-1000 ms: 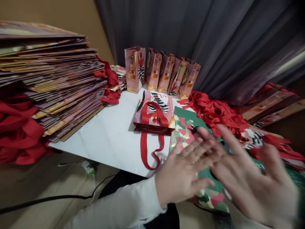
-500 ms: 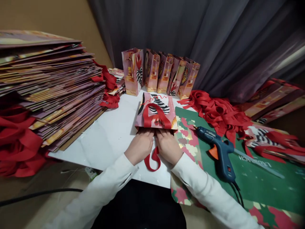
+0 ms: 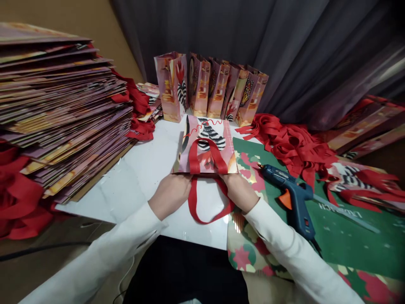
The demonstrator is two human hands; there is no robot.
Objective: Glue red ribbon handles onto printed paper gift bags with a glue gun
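Observation:
A pink paper gift bag (image 3: 207, 128) with a zebra-stripe print lies on the white board, its mouth toward me. One red ribbon handle (image 3: 193, 158) loops up over the bag's top face. A second ribbon handle (image 3: 192, 207) hangs out in a loop toward me below the mouth. My left hand (image 3: 171, 193) is closed at the left side of the mouth, next to the ribbon. At the right side, my right hand (image 3: 242, 192) is closed on the bag's edge. The fingertips of both hands are partly hidden at the bag's rim.
A tall stack of flat bags (image 3: 66, 114) rises at the left. Several upright bags (image 3: 171, 90) stand behind. Red ribbons (image 3: 287, 143) lie heaped at the right. A blue glue gun (image 3: 297, 198) rests on a green patterned sheet (image 3: 344, 249). A dark curtain (image 3: 205, 25) hangs behind.
My hands have moved apart from the middle of the bag's mouth to its two sides. The lower ribbon loop now shows wide between them. The view has shifted slightly.

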